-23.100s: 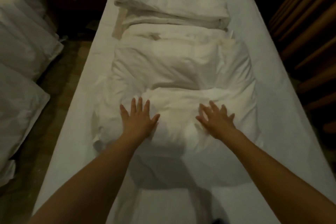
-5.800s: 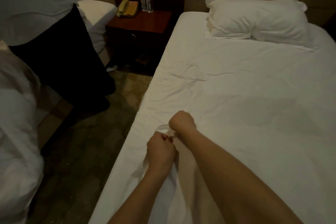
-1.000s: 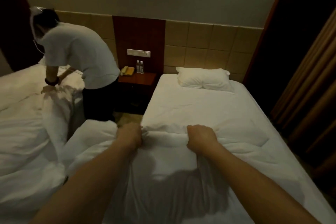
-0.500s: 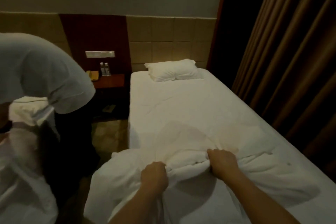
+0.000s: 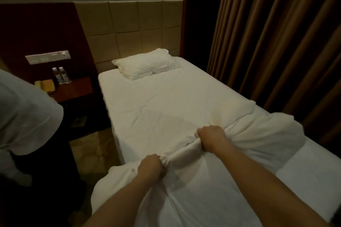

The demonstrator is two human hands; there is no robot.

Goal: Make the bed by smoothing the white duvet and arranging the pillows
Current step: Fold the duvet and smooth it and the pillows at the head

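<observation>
The white duvet (image 5: pixel 212 188) lies bunched across the foot of the bed, and part of it hangs over the near left corner. My left hand (image 5: pixel 150 168) is closed on its gathered edge. A little farther up and to the right, my right hand (image 5: pixel 212 137) grips the same rolled edge. Beyond the duvet the bed (image 5: pixel 162 101) shows a wrinkled white sheet. One white pillow (image 5: pixel 145 64) rests at the head, against the padded headboard.
Brown curtains (image 5: pixel 276 42) hang close along the bed's right side. A dark nightstand (image 5: pixel 73 88) with two bottles and a yellow phone stands left of the bed's head. Another person in a white shirt (image 5: pixel 25 116) bends over at the left, across a narrow floor strip.
My view has swung right and the bed now lies at an angle. Both hands still grip the duvet edge, which has shifted a little toward the right side of the bed.
</observation>
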